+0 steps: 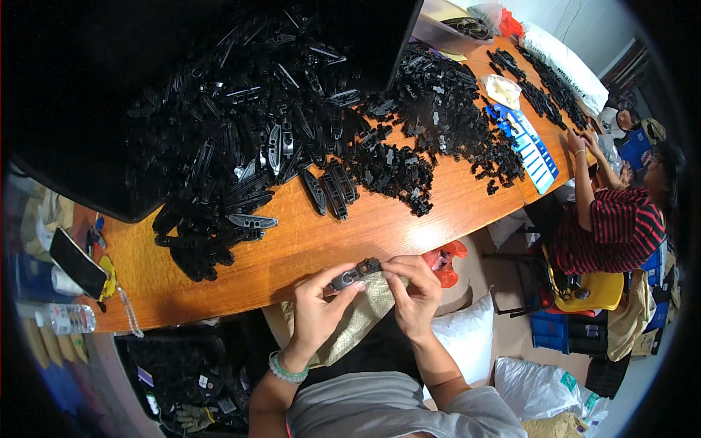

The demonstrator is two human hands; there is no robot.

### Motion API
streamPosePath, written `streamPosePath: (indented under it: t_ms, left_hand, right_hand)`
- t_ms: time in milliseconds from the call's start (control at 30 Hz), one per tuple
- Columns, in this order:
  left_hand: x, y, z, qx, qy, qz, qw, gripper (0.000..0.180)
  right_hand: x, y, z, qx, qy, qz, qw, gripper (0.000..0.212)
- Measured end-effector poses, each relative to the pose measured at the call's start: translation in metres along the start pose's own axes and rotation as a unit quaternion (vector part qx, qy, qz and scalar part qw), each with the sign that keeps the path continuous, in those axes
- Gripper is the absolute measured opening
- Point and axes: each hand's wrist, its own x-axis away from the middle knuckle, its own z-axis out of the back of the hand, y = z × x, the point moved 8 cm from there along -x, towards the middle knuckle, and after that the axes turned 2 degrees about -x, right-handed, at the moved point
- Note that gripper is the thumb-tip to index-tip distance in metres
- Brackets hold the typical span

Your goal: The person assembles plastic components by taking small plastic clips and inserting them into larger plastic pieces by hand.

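Just in front of the table edge, a dark elongated plastic part (pixel 349 278) is held between my two hands. My left hand (pixel 315 310) pinches its left end between thumb and fingers. A smaller black piece (pixel 370 266) sits at the part's right end, where the fingers of my right hand (pixel 415 292) are closed. Whether the two pieces are joined, I cannot tell. Across the wooden table (pixel 292 226) lies a large heap of similar long black parts (pixel 274 146). Right of it spreads a pile of small black pieces (pixel 438 102).
A big black container (pixel 95 175) lies at the far left. Near the left edge are a phone (pixel 77 263) on a yellow stand and a plastic bottle (pixel 67 318). A co-worker in a striped shirt (pixel 610 226) sits at right. White sacks (pixel 467 336) stand below the table.
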Motion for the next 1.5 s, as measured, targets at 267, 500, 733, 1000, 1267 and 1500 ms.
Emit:
streamPosePath:
  t_ms: [267,500,733,1000,1267,1500]
  left_hand:
    - [0.000,0.000,-0.005,0.129,-0.038,0.034,0.990,0.057]
    - [0.004,-0.006,-0.004,0.171,-0.075,0.086,0.979,0.034]
    - [0.000,0.001,0.003,0.130,-0.042,0.100,0.986,0.022]
    - [0.002,-0.002,0.011,0.118,-0.006,0.116,0.986,0.016]
    - [0.002,-0.008,0.007,0.119,-0.026,0.137,0.983,0.020]
    - [-0.001,-0.008,0.008,0.100,-0.017,0.162,0.982,0.019]
  right_hand:
    - [0.002,0.012,-0.009,-0.091,-0.045,-0.092,0.991,0.014]
    - [-0.004,0.001,-0.010,-0.038,-0.113,-0.054,0.991,0.018]
    - [-0.008,-0.024,-0.012,0.045,-0.146,0.117,0.981,0.026]
    - [0.004,-0.014,-0.018,0.036,-0.155,0.135,0.978,0.021]
    - [0.002,-0.008,-0.016,-0.076,-0.137,0.088,0.984,0.023]
    - [0.004,-0.010,-0.016,-0.009,-0.143,0.149,0.979,0.023]
